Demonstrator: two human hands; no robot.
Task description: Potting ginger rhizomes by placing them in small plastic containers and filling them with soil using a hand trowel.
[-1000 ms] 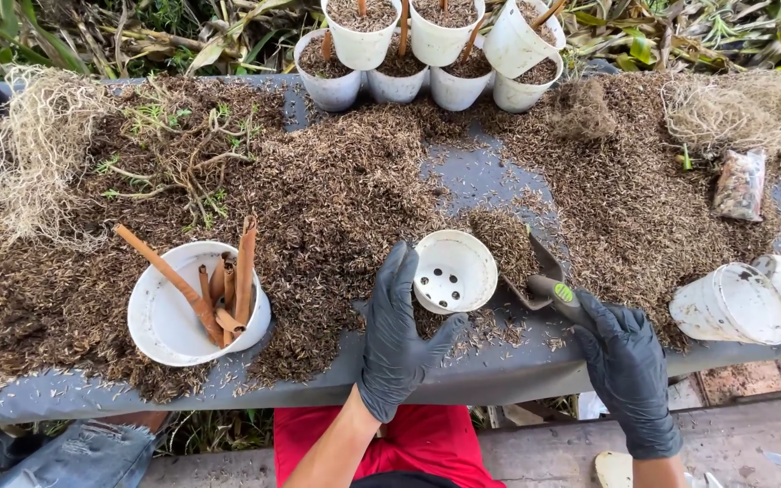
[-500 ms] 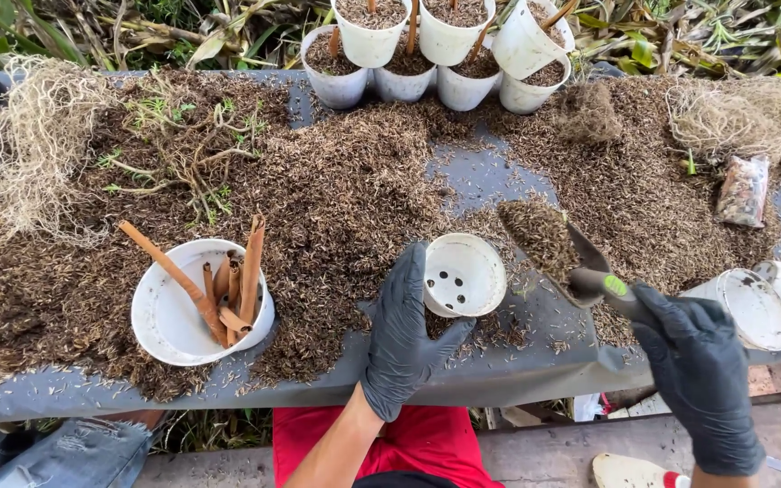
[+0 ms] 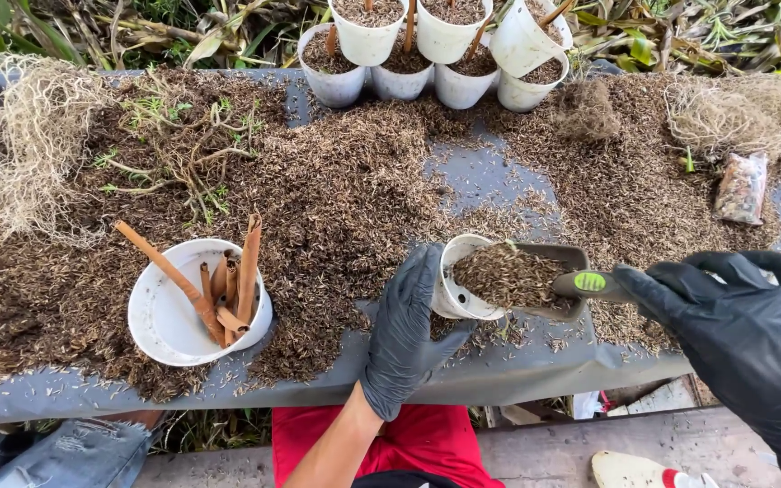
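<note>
Head view, looking down on a grey table [image 3: 499,370] strewn with brown chaff: at six o'clock the left hand [image 3: 406,334], in a black glove, is wrapped around a small white pot [image 3: 454,287] tilted on its side near the table's front edge; at four o'clock the gloved right hand [image 3: 752,339] is closed on the handle of a scoop [image 3: 535,280] loaded with chaff, its mouth meeting the pot's rim. At nine o'clock a white bowl [image 3: 169,321] holds brown sticks [image 3: 228,289]; at twelve o'clock filled white pots [image 3: 436,45] cluster at the far edge; pale roots [image 3: 33,136] lie at ten o'clock.
</note>
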